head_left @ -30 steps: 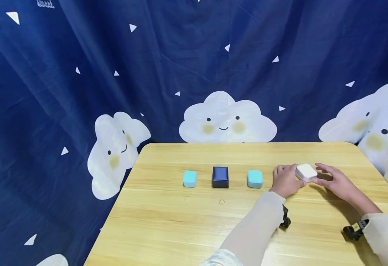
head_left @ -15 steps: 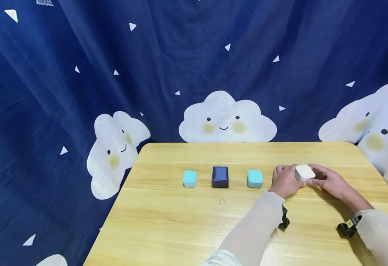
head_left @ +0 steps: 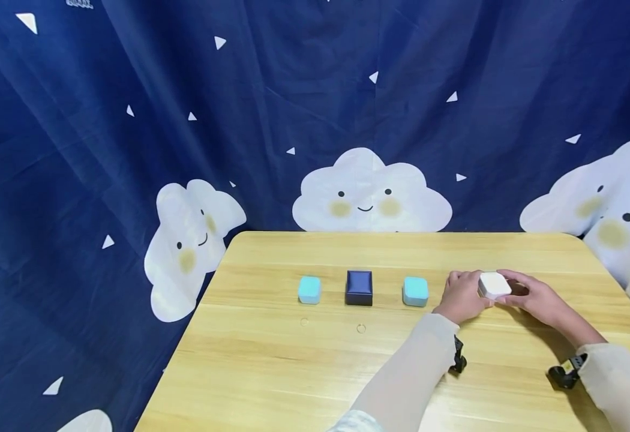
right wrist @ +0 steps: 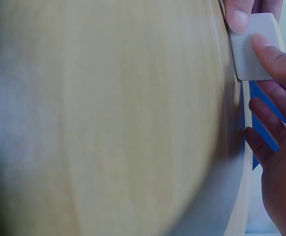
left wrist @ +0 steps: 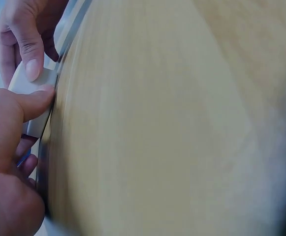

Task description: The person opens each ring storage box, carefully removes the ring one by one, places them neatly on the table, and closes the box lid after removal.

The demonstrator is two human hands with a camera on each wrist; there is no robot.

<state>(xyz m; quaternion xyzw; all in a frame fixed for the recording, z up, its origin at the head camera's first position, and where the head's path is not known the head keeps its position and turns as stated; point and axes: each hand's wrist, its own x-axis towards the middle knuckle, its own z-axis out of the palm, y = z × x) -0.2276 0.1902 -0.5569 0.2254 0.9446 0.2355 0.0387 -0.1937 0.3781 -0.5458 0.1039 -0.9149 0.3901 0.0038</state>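
Note:
Towards the right of the table, a small white box (head_left: 494,284) with rounded corners sits between both hands. The left hand (head_left: 461,297) grips its left side; in the left wrist view the left thumb (left wrist: 37,104) lies across the front of the box (left wrist: 23,83). From the other side the right hand (head_left: 542,302) pinches it, its thumb (right wrist: 273,59) on the front face in the right wrist view and its lower fingers spread loosely. The lid seems closed. Whether the box touches the table is hard to tell.
Left of the hands stand a light blue box (head_left: 415,291), a dark blue box (head_left: 359,288) and another light blue box (head_left: 309,290) in a row. Two thin rings, one (head_left: 361,329) and another (head_left: 304,322), lie before them. A navy curtain (head_left: 272,108) hangs behind the wooden table (head_left: 272,384).
The right hand has moved left and closed its fingers on the white box, which has turned slightly and shifted a little left. The left hand keeps its grip.

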